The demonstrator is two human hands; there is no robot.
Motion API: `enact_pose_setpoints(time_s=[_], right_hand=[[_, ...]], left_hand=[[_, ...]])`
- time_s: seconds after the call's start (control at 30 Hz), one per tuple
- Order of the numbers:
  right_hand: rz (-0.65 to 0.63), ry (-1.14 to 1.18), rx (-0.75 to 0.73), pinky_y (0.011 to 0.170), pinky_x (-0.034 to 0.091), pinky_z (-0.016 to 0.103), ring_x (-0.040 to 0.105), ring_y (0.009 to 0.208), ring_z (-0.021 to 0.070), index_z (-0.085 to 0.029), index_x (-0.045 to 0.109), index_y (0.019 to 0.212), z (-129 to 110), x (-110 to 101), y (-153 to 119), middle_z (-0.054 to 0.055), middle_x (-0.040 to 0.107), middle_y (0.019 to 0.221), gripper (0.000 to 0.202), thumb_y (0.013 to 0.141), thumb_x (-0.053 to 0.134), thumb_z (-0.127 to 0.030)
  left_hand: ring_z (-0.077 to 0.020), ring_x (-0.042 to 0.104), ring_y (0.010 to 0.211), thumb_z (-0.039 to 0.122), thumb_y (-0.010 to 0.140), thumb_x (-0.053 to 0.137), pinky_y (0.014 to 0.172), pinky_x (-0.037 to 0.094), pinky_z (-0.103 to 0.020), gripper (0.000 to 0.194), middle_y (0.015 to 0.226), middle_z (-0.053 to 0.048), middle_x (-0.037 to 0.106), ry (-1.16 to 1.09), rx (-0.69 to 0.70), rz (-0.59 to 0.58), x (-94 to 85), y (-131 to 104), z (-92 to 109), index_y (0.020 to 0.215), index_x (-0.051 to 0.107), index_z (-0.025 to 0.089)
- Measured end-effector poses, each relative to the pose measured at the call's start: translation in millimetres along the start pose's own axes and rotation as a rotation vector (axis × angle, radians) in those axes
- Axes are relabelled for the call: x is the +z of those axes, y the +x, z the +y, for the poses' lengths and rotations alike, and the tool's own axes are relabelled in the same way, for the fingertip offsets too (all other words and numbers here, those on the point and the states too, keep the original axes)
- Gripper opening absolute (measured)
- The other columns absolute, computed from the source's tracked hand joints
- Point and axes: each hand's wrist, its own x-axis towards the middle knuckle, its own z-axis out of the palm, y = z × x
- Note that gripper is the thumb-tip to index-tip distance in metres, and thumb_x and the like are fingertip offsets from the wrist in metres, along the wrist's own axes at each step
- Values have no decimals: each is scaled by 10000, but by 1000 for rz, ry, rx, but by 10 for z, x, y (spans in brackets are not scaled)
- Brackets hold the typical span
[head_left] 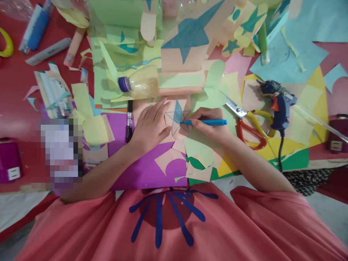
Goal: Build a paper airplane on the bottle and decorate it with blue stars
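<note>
A light peach piece of paper (176,135) bears a star outlined in blue, its top point and middle partly filled in. My right hand (208,123) is closed round a blue marker (213,122), its tip on the star's right side. Flat on the paper's left edge lies my left hand (152,125), fingers spread and holding nothing. A black pen (129,121) lies just left of that hand. Above both hands a clear plastic bottle (141,81) with a purple cap lies on its side, joined to a paper-covered tube (181,81).
Scissors (240,112) with red and yellow handles lie open right of my right hand, beside a blue glue gun (281,108) with a black cord. Paper with a big teal star (187,32) is at the back. Several markers (49,50) lie at left, and paper scraps (170,159) in front.
</note>
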Motion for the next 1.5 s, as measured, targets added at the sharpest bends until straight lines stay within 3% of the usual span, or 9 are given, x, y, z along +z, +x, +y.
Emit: enact_pose_setpoints(time_s=[0.33,0.7,1.13,1.5], right_hand=[[-39,36,-44,459,318,234,445,480,71,-187,592,600,43,-23,-4,-33,558,535,196,786,636,-230],[82,-19,-80,464,341,236,471,490,82,-193,585,614,41,-25,12,-27,560,525,169,776,619,-228],[153,39,26,473,399,226,538,507,90,-200,583,650,45,7,11,-31,590,542,158,799,623,-234],[125,3,9,449,339,223,463,479,73,-193,568,620,32,-33,10,-40,531,517,171,783,617,-212]], left_hand=[[-261,392,1424,214,847,592,1166,323,-459,630,1542,-145,391,26,-17,3,3,2,19,1414,320,182],[-269,385,1428,195,871,572,1161,329,-472,595,1552,-148,375,39,-43,-29,-42,12,55,1414,330,174],[-264,374,1437,181,867,568,1166,323,-469,604,1551,-157,373,24,-42,-32,-42,13,61,1417,321,175],[-261,371,1439,184,865,562,1177,309,-468,616,1560,-173,351,16,-16,-23,-29,-1,38,1424,303,157]])
